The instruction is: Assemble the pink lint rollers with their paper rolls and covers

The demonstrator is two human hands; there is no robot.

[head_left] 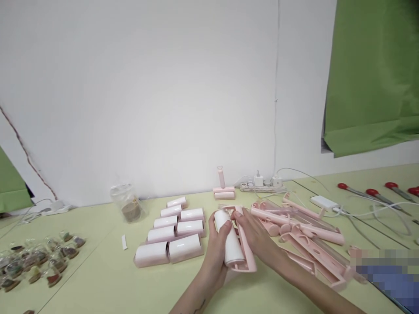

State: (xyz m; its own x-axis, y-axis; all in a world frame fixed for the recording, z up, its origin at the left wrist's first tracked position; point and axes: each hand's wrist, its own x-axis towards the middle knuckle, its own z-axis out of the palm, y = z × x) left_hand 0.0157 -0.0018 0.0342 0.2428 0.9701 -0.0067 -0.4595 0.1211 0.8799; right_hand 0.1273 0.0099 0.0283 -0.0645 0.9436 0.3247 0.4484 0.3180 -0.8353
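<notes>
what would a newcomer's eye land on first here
At centre front, the left hand and right hand grip a lint roller, a white roll in a pink holder. Just left of it, rows of white rolls lie on the pale green table, and to the right is a heap of pink plastic parts. A bright green sheet hangs on the wall at upper right.

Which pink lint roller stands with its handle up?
The pink plastic lint roller by the wall, left of the white power strip; the others on the table lie flat.
</notes>
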